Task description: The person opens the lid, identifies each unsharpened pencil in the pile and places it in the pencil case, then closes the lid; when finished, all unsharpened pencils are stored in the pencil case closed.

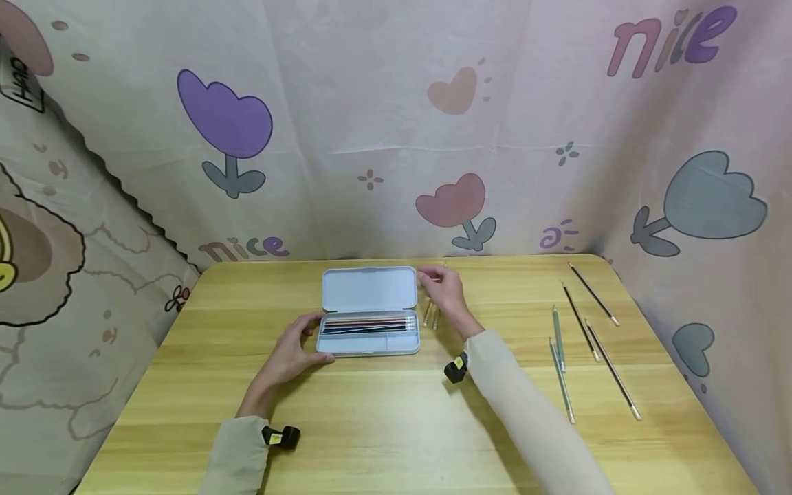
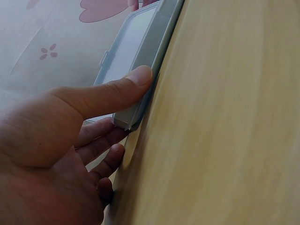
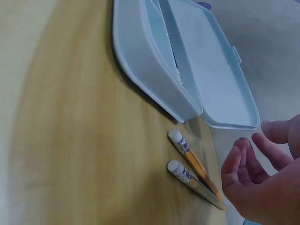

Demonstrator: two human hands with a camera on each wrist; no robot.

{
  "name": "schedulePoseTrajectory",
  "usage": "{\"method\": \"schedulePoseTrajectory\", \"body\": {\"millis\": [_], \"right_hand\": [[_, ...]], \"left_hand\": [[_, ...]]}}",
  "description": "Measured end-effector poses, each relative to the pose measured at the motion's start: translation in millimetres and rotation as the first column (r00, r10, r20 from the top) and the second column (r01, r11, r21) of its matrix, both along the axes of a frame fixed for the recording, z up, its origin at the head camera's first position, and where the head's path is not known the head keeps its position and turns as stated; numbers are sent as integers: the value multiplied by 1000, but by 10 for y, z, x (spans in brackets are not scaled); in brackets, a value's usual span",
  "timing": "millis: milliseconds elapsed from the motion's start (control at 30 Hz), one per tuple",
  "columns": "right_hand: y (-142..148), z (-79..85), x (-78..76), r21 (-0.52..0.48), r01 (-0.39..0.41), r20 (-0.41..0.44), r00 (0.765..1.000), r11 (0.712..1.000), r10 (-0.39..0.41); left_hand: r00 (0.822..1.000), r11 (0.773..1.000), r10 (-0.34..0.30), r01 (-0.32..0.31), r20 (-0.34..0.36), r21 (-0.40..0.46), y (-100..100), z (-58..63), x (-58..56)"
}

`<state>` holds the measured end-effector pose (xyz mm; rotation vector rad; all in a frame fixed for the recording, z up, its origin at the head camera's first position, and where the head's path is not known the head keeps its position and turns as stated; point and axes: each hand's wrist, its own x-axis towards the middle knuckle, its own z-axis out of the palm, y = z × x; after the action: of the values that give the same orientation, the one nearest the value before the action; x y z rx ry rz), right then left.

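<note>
A light blue pencil case (image 1: 370, 344) lies with its lid (image 1: 370, 289) raised at the back. Inside it, several pencils (image 1: 365, 323) lie side by side in the long compartment. My left hand (image 1: 292, 350) grips the case's left end, thumb along the front wall and fingers round the side, as the left wrist view also shows. My right hand (image 1: 444, 292) is by the lid's right edge, fingers loosely bent and nothing between them; its thumb (image 3: 276, 131) is right at the lid's corner. Below that hand, yellowish pencils (image 3: 194, 161) lie beside the case, partly hidden by the hand in the head view.
To the right on the wooden table (image 1: 383, 426) lie dark pencils (image 1: 612, 371) and green pencils (image 1: 562, 381), spread apart. A printed curtain (image 1: 346, 103) hangs along the table's back edge and both sides.
</note>
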<state>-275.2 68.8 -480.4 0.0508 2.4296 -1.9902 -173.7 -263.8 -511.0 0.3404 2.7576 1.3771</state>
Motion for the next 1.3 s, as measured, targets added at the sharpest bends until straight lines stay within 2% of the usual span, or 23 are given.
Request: {"method": "schedulePoseTrajectory", "body": {"millis": [133,267,500,733,1033,1233,1300], "right_hand": [[-16,20,-72,-53,8,85,996,999,-4],[-5,20,-117,-81,14,121,993,997,-4],[3,81,-30,-127,-18,134,990,992,35],[8,151,117,-158,-90,40,994,983,97],[84,162,383,-192,-184,-42,983,964,179],[98,102,598,-25,-206,-119,972,978,202],[92,58,644,1,-207,-137,969,978,205]], "left_hand": [[1000,1000,-6,6,-24,8,17,-2,-7],[999,1000,-7,7,-31,3,41,-3,-18],[1000,1000,-3,3,-31,9,42,-15,-9],[1000,1000,8,-8,-17,22,29,-22,10],[1000,1000,29,-29,0,4,10,-13,25],[999,999,43,-43,32,-12,3,5,5],[997,998,54,-53,49,-15,9,-1,0]]}}
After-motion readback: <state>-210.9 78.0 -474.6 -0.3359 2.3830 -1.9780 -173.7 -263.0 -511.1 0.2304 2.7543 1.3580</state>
